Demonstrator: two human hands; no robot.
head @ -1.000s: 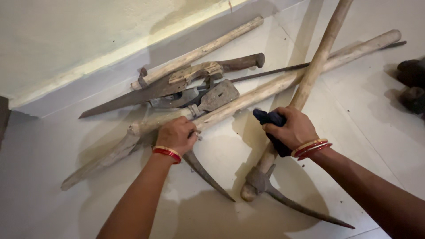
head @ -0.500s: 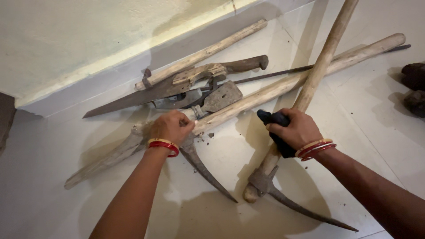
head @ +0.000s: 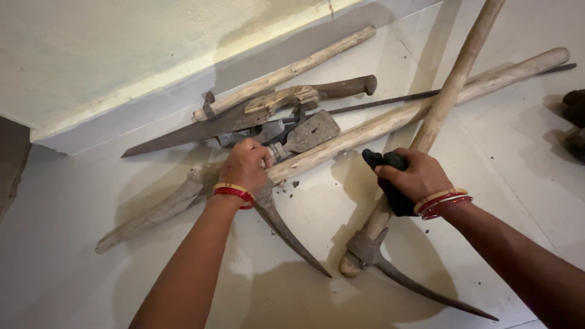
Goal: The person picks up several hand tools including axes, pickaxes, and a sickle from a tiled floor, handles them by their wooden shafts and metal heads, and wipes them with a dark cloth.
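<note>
Wooden-handled pickaxe, curved rusty iron head

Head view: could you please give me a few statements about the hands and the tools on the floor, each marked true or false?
1. The left hand grips the pickaxe near its metal head. True.
2. The right hand is empty. False: it holds a dark cloth against the handle of a second pickaxe.
3. A saw lies by the wall. True.
4. Both wrists are bare. False: both wear red bangles.
</note>
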